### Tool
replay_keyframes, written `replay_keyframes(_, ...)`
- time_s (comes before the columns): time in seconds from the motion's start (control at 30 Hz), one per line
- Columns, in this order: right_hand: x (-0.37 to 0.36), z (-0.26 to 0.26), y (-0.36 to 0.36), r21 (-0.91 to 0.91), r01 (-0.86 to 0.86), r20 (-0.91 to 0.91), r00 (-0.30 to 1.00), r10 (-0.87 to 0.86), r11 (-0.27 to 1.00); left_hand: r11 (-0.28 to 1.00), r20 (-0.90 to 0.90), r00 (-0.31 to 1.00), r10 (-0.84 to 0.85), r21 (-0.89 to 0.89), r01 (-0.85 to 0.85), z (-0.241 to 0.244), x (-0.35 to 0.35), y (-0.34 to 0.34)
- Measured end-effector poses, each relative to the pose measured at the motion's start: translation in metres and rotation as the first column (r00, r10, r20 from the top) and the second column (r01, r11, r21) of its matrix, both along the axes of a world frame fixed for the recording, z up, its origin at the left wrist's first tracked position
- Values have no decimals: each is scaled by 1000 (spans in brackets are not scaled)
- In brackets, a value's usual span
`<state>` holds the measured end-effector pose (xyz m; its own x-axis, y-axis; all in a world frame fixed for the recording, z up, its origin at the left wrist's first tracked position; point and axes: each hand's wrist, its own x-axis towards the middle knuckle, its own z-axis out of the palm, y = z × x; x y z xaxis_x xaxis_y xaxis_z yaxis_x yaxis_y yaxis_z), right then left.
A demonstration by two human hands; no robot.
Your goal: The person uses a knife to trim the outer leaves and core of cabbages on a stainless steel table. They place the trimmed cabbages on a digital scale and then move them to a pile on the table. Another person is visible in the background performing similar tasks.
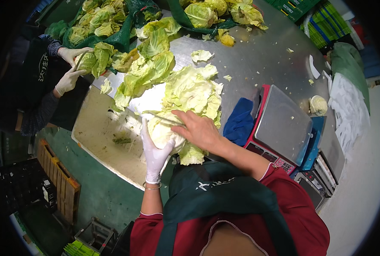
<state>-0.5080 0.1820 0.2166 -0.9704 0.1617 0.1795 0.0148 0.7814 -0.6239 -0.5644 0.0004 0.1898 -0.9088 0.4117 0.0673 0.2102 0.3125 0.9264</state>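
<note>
My left hand (156, 153), in a white glove, grips a pale cabbage head (159, 129) from below and the left. My bare right hand (198, 128) lies over the cabbage's right side, fingers curled around a knife, whose thin blade (164, 117) runs across the top of the head. The knife's handle is hidden in that hand. Loose cabbage leaves (190, 89) are heaped on the steel table (251, 57) just beyond my hands, and more leaves (154, 64) stretch up to the left.
An open foam box (97, 153) stands left of my hands. Across it, a co-worker's gloved hands (70, 68) hold another cabbage. Green mesh sacks (126, 38) of cabbages lie at the back. To the right are a blue cloth (239, 121), a red scale (281, 124) and a small trimmed cabbage (318, 105).
</note>
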Motion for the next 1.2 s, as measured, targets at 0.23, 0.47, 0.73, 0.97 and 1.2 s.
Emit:
replay_keyframes(0.23,16,-3,-13,22,44,-20,999,-44,999,997,-56,998,3,-72,-7,7,2,6)
replay_keyframes(0.47,12,-17,-8,-64,102,55,994,-99,993,999,12,1000,2,-49,-1,5,4,5)
replay_keyframes(0.73,-2,-35,8,-442,382,364,903,-227,812,999,39,999,26,34,-28,-4,-4,-3)
replay_keyframes(0.97,-18,-49,-1,-143,316,253,928,-274,938,971,190,980,58,216,-100,-13,-12,-7)
replay_keyframes(1.2,-16,-63,19,50,262,255,930,-266,964,650,688,723,64,521,-553,-19,-14,-32)
